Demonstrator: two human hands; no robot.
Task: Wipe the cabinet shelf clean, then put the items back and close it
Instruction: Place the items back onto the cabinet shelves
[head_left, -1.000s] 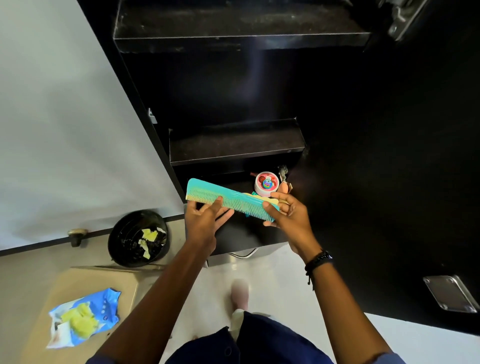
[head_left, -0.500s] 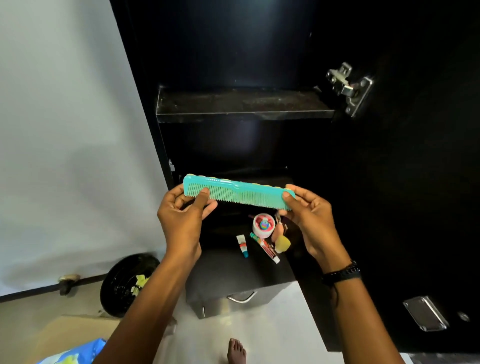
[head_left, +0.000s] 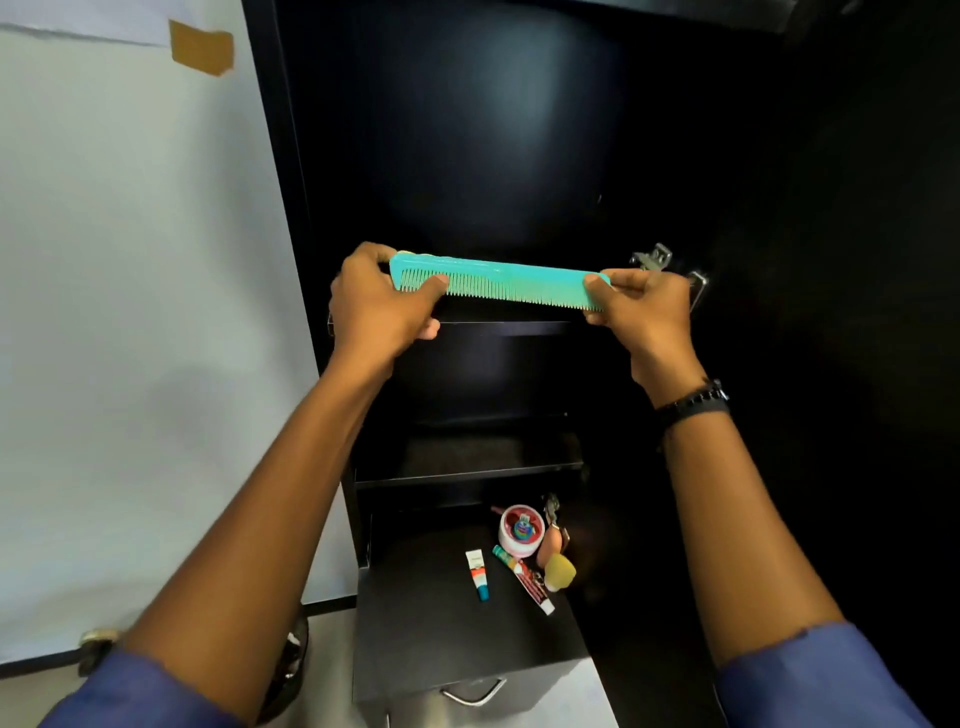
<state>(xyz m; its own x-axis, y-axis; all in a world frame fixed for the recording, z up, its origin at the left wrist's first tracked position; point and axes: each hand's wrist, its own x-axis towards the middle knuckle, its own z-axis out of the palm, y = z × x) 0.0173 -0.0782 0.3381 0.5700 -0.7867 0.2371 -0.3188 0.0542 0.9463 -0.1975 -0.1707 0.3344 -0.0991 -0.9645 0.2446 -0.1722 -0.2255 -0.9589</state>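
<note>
Cabinet (head_left: 467, 130): it stood open and black before you, filling the middle of the view, with its door (head_left: 831, 312) swung out on your right.
Wall (head_left: 130, 312): it was pale and plain on your left, with a brown patch of tape (head_left: 201, 47) near the top.
Shelves: the upper shelf (head_left: 509, 327) ran just below your hands; a lower shelf (head_left: 467, 457) sat under it, bare and a little dusty.
Drawer unit (head_left: 441, 639): it was low in the cabinet, its dark top carrying the small things and a metal handle (head_left: 472, 693) on its front.
Left hand (head_left: 379, 306): you were pinching the comb's left end, thumb on the teeth side.
Right hand (head_left: 641, 309): you were gripping the comb's right end; a black band (head_left: 693, 402) circled that wrist.
Comb (head_left: 498, 283): teal and long, it was held level between both hands, teeth down, in front of the upper shelf's edge.
Jar (head_left: 521, 530): round with a pink rim, it sat at the back of the drawer unit's top.
Tubes: a small white tube (head_left: 478, 574) lay left of a longer red and white tube (head_left: 524, 579).
Sponge (head_left: 560, 571): it was yellow and lay just right of the longer tube.
</note>
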